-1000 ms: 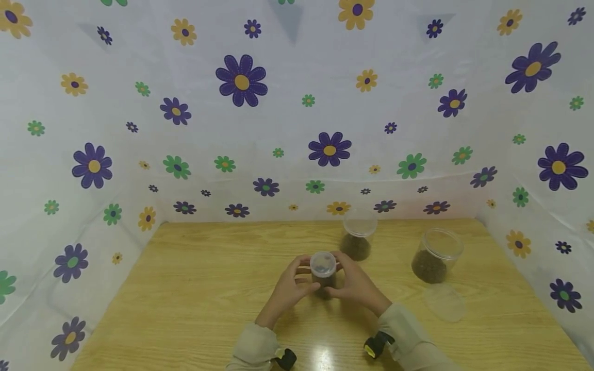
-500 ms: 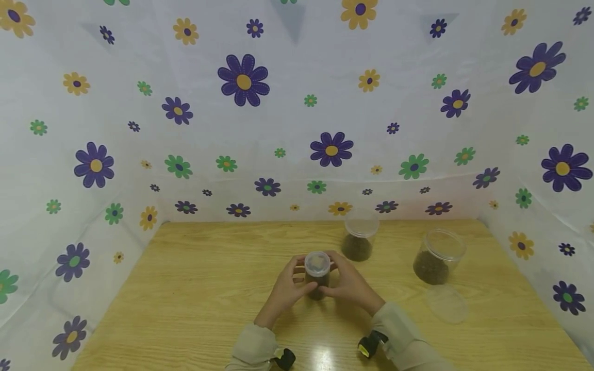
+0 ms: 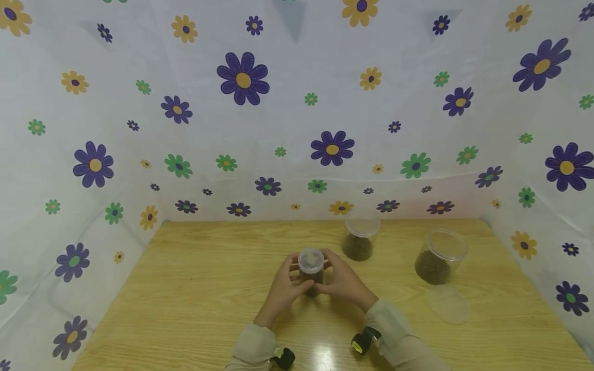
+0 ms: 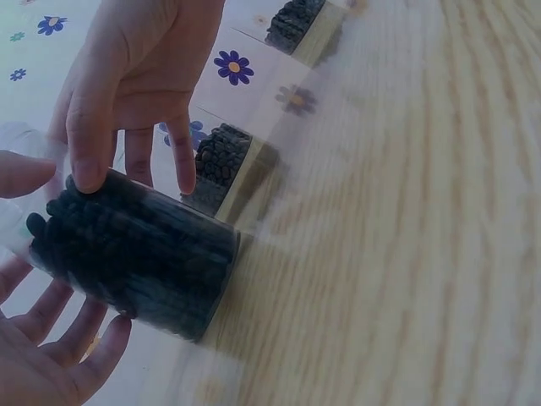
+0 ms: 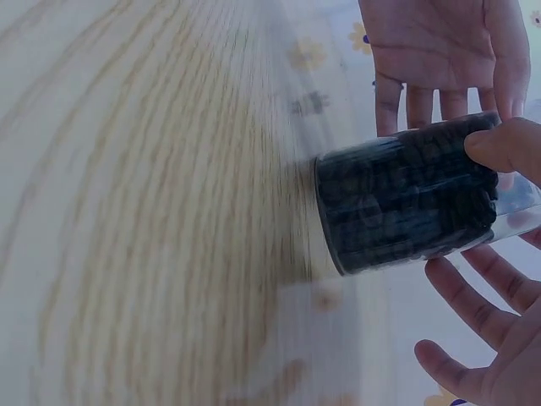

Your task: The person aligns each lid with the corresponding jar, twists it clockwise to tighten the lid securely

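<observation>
A small clear plastic jar of dark beans [image 3: 310, 277] stands near upright between both hands in the head view, its round top uppermost. My left hand [image 3: 281, 286] holds its left side, thumb in front and fingers spread behind. On the opposite side my right hand [image 3: 344, 282] grips it the same way, the two thumbs nearly meeting. In the left wrist view the beans fill much of the jar [image 4: 135, 249], and its base is close to the tabletop. The right wrist view shows the jar [image 5: 406, 199] with fingertips on both sides.
Two wider clear jars, one at the back [image 3: 358, 246] and one at the right [image 3: 433, 265], are partly filled with dark beans. A translucent round disc [image 3: 448, 304] lies before the right one. Flowered white cloth [image 3: 278, 118] walls the wooden table [image 3: 195, 288] at back and sides.
Both hands have shifted slightly left across the table, carrying the small jar with them. The two wider jars and the disc have stayed where they were.
</observation>
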`<state>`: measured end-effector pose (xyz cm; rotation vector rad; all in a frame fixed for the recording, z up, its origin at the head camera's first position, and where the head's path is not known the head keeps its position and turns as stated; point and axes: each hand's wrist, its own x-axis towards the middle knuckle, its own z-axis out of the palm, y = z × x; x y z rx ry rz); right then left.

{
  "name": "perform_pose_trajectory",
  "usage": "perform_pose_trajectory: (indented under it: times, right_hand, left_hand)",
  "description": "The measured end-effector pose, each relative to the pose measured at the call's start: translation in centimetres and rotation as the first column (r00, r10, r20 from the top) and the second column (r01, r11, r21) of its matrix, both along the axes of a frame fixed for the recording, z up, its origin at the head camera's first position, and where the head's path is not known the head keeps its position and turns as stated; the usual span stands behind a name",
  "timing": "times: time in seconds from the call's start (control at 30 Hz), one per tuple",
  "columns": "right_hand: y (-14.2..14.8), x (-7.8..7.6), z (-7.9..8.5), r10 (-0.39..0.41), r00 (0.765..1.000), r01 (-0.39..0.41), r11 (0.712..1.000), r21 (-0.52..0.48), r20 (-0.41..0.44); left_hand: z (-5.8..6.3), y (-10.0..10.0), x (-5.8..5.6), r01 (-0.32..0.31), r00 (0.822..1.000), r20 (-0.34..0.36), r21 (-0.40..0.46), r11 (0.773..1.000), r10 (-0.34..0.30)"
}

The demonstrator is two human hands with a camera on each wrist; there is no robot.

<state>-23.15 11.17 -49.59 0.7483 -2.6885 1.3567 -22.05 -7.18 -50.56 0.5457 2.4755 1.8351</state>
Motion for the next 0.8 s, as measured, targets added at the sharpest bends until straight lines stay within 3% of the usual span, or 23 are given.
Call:
perform_pose_trajectory:
  times: [0.17,0.33,0.63,0.8]
  right_hand:
    - [-0.1,-0.2,0.0,0.013,1.0,-0.013,1.0,-0.021,-0.024]
    - [-0.1,-0.2,0.1,-0.002,1.0,0.002,0.999,-0.032,0.01]
    - [0.2,0.2,0.4,-0.031,0.998,0.033,0.999,-0.04,0.055]
    - [0.5,0.8,0.8,-0.042,0.998,0.043,0.999,-0.026,0.036]
  left_hand:
    - [0.0,0.0,-0.1,-0.028,0.999,-0.021,-0.022,0.999,0.027]
    - [-0.1,-0.1,-0.4,-0.062,0.998,-0.027,-0.045,0.997,0.061]
    - [-0.4,-1.3,-1.6,-0.134,0.991,-0.021,-0.042,0.99,0.134]
    - [-0.4,-2.0,-2.2,-0.171,0.985,-0.038,-0.046,0.984,0.169]
